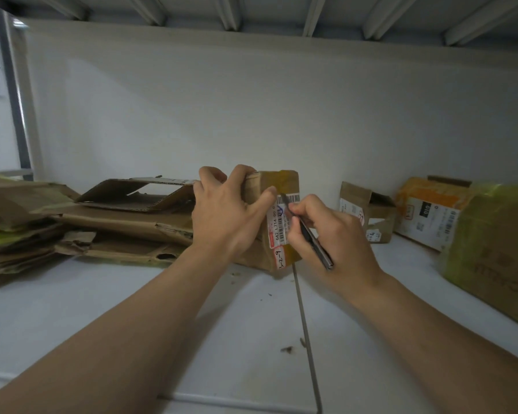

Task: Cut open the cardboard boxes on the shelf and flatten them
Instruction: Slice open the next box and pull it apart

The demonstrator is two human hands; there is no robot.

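Left hand grips top of box mid-shelf, thumb on label. Right hand grips knife, tip at label's upper edge. Flattened pile left of box. Three more boxes stand at right.

On the shelf a box stands between the hands. The left hand grips its left side and top; the right hand, just right of it, sets a knife against its near face. A pile of flattened cardboard lies left of the left hand. Right of the right hand stand a small box, a second box beyond it, and a third box rightmost, nearest the shelf's front.
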